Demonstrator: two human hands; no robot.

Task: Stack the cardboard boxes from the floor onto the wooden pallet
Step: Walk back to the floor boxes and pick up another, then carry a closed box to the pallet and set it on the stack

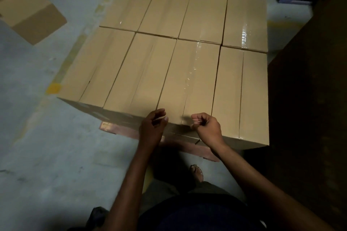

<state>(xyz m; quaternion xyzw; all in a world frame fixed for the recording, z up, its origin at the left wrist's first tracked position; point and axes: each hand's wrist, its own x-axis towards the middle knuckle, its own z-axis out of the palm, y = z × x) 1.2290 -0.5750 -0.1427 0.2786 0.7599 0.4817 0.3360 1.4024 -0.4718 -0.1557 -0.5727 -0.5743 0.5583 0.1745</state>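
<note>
1. Nearest the lens are the person's two bare forearms, reaching forward from a dark-clothed body, with a sandalled foot (196,172) on the floor (47,165) between them.
2. The left hand (152,128) has loosely curved fingers that grip nothing. Its thumb lies right at the front top edge of the near box (187,80); I cannot tell whether it touches.
3. The right hand (206,127) is curled in on its palm just beside that same edge, and nothing can be made out inside it.
4. The near box sits third from the left in the near row of the stacked boxes (165,9), two rows of four packed tight on the wooden pallet (120,128).
5. One loose box (32,17) lies tilted on the floor, well apart at far left.
6. Handling, as a judgement: the corrugated card looks stiff and should keep its shape. The glossy tape along the seam may be slick, so palms belong on bare card. The boxes are long and narrow, so hold them at the two short ends, fingers under the bottom edges. Their weight cannot be read, so test the lift first.
</note>
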